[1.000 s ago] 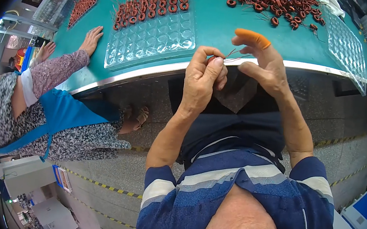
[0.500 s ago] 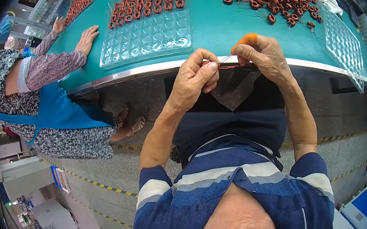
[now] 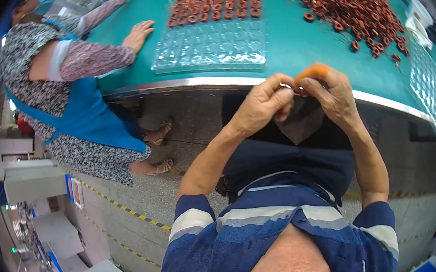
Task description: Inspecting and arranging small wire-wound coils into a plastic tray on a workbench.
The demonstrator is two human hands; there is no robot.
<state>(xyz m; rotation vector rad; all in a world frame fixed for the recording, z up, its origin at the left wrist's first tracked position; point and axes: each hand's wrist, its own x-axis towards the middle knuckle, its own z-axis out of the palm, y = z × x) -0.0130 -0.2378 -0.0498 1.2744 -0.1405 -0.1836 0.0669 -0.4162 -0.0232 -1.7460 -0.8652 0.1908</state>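
Observation:
My left hand (image 3: pixel 266 103) is closed in a pinch, thumb against forefinger, on a small copper-wound ring coil, mostly hidden by the fingers. Just beside it, my right hand (image 3: pixel 334 95) is closed too, its thumb pressed to a forefinger wrapped in an orange finger cover (image 3: pixel 313 71). Fine wire leads (image 3: pixel 298 90) of the coil run into that right-hand pinch. Both hands are held at the table's near edge. Beyond and left of them lies a clear plastic tray (image 3: pixel 211 49) with round pockets; upright ring coils (image 3: pixel 216 8) fill its far rows.
A large heap of loose ring coils (image 3: pixel 350 16) covers the far right of the green table (image 3: pixel 287 44). Another clear tray (image 3: pixel 432 88) overhangs the right edge, near a white cloth (image 3: pixel 419 31). At left, a co-worker in a blue apron (image 3: pixel 89 113) rests a hand (image 3: pixel 139 35) on the table.
My hands have come closer together, covering the coil and leads more. The whole view has shifted, so tray, heap and co-worker appear farther right.

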